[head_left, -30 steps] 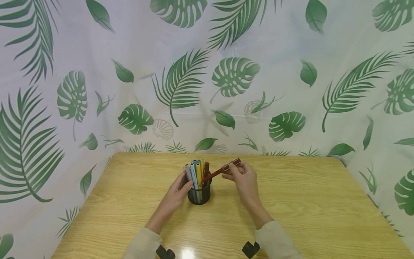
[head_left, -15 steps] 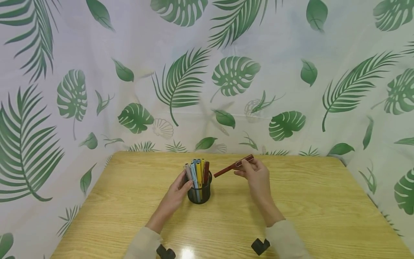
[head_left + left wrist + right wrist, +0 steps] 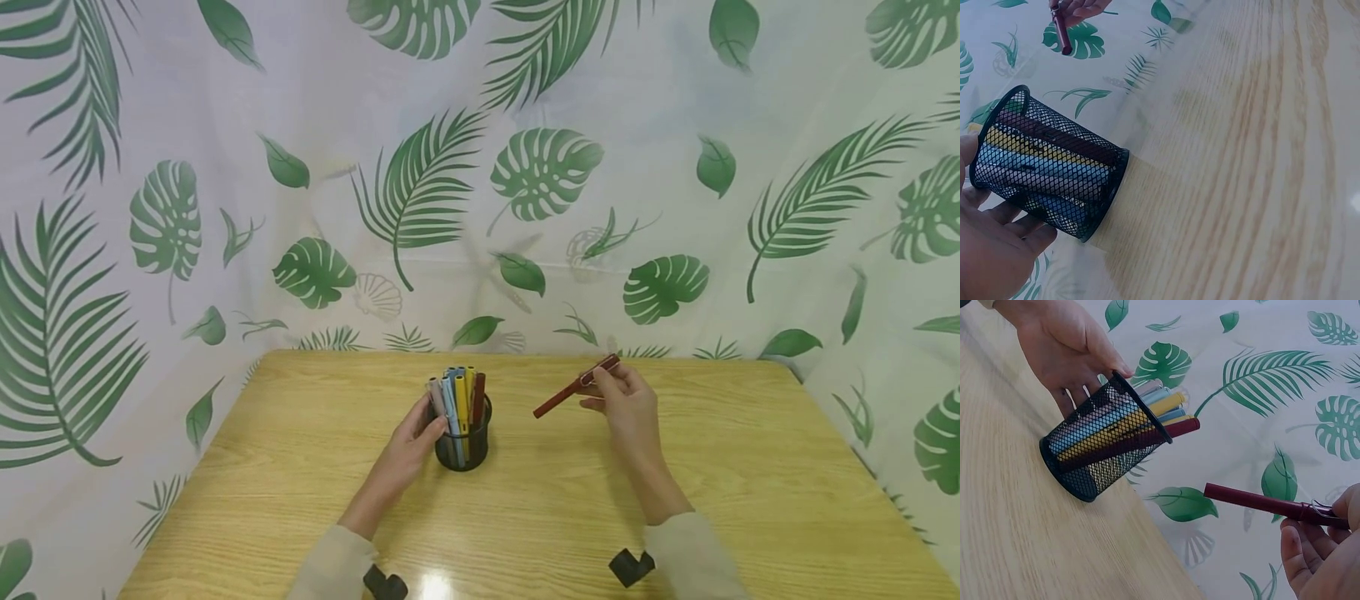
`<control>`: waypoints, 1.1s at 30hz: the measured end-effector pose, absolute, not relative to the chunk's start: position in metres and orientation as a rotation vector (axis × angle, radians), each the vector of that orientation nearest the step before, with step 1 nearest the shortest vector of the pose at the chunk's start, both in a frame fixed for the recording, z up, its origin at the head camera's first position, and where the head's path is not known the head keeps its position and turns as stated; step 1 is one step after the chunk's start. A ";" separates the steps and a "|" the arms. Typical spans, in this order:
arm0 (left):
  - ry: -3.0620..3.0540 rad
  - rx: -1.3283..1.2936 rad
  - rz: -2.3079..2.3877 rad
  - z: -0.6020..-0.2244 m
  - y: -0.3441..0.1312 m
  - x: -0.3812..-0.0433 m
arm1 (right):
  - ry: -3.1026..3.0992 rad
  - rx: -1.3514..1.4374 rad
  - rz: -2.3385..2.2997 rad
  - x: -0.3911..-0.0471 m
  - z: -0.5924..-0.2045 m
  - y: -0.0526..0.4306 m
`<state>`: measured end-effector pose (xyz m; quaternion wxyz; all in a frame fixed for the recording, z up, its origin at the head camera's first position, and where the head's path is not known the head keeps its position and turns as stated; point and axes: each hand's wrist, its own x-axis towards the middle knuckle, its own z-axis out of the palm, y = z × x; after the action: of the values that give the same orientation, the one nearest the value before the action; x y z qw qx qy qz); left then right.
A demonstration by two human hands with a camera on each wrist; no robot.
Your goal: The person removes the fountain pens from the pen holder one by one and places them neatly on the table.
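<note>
A black mesh pen holder (image 3: 474, 452) stands upright on the table, filled with several capped pens. Grey, light blue, yellow (image 3: 461, 395) and dark red caps poke above its rim. From the left side my left hand (image 3: 407, 448) grips the holder, thumb by the rim and fingers along the mesh (image 3: 1022, 228). To the right of the holder, my right hand (image 3: 632, 412) pinches a dark red pen (image 3: 557, 403) near its clip end, between thumb and fingers. The pen is raised above the table and slants, its plain end toward the holder (image 3: 1241, 497).
The wood-grain table (image 3: 750, 483) reaches back to a white cloth (image 3: 645, 92) with printed green leaves, which also hangs at both sides. Black camera mounts (image 3: 632, 567) sit near each sleeve.
My right hand has drawn the dark red pen out of the holder and carried it to the right. My left hand keeps its grip on the holder in the same place.
</note>
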<state>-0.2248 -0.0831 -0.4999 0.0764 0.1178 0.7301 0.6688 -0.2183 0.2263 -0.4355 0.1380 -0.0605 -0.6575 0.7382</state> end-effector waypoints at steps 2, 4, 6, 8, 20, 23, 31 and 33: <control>2.193 0.344 2.001 -0.500 -0.083 -0.225 | -1.900 -0.176 2.143 -0.218 -0.436 0.230; 2.192 0.348 2.000 -0.500 -0.083 -0.225 | -1.900 -0.179 2.150 -0.217 -0.437 0.234; 2.191 0.349 1.998 -0.500 -0.083 -0.225 | -1.899 -0.182 2.158 -0.217 -0.437 0.236; 2.187 0.356 2.000 -0.500 -0.083 -0.225 | -1.910 -0.189 2.155 -0.216 -0.438 0.238; 2.175 0.347 2.015 -0.501 -0.083 -0.226 | -1.972 -0.164 2.148 -0.215 -0.442 0.245; 2.173 0.337 2.019 -0.502 -0.083 -0.227 | -1.963 -0.166 2.163 -0.216 -0.445 0.244; 2.176 0.345 2.020 -0.503 -0.083 -0.228 | -1.996 -0.168 2.212 -0.218 -0.453 0.239; 2.174 0.340 2.022 -0.503 -0.083 -0.228 | -2.017 -0.173 2.212 -0.219 -0.455 0.237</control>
<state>-0.2279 -0.0832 -0.5031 0.0765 0.1134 0.7253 0.6747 -0.2190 0.2370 -0.4554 0.0715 -0.0574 -0.6710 0.7357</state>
